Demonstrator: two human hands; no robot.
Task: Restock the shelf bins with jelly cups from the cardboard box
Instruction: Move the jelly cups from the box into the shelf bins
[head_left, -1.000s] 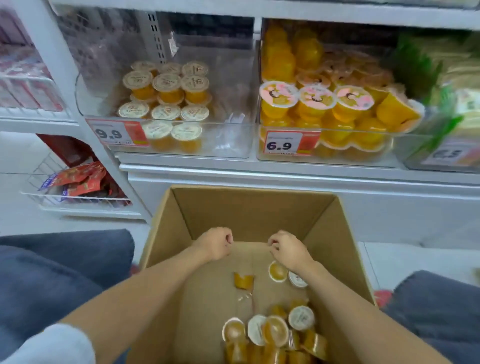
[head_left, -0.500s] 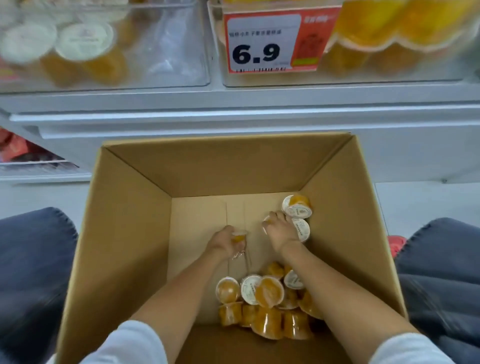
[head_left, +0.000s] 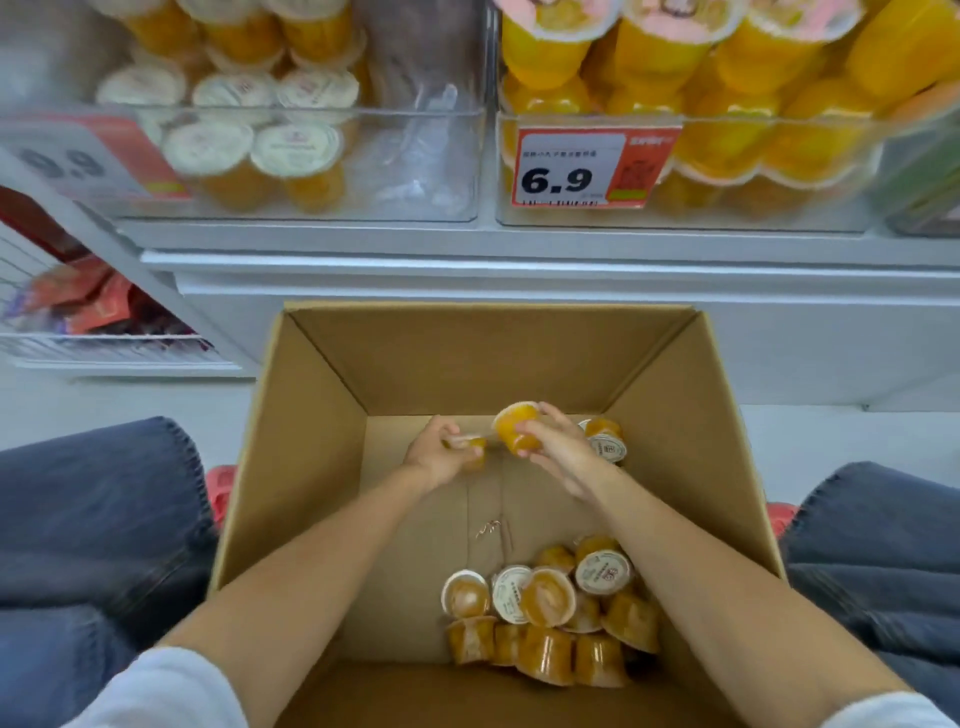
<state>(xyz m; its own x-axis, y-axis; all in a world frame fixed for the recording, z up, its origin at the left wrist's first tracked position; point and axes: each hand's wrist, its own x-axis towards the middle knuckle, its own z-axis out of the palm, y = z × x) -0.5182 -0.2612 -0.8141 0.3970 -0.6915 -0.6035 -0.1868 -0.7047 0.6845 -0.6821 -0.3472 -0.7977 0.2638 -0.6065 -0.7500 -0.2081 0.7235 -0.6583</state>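
At the far left, red snack packets (head_left: 83, 306) are seen lying in a wire basket (head_left: 119, 349) below shelf level. Above them, a blurred price tag marked 9.9 (head_left: 78, 162) is fixed to the front of the left clear bin (head_left: 426, 156), in which white-lidded jelly cups (head_left: 296, 150) are stacked towards its left side; the right part of this bin is occupied only by clear wrapping. Lower down, a left knee in blue denim (head_left: 98, 519) is pressed against the cardboard box (head_left: 291, 493), which is set open on the floor in front of the white shelf (head_left: 519, 249).

Inside the box, near its far wall, a small orange cup (head_left: 477, 448) is gripped by the left hand (head_left: 439, 460), whose fingers are curled round it. Just beside it, a second jelly cup (head_left: 514, 427) is pinched, tilted, between the thumb and fingertips of the right hand (head_left: 563, 457) and is held clear of the box floor. Two more cups (head_left: 605, 441) are left in the far right corner, behind that hand. A loose heap of cups (head_left: 550, 613) is gathered at the near right of the box floor, some upright, some on their sides.

Further right, a tag marked 6.9 (head_left: 587, 166) is mounted on the right bin (head_left: 753, 218), which is packed with larger yellow cups (head_left: 737, 62). A right knee in denim (head_left: 883, 551) is seen beside the box.
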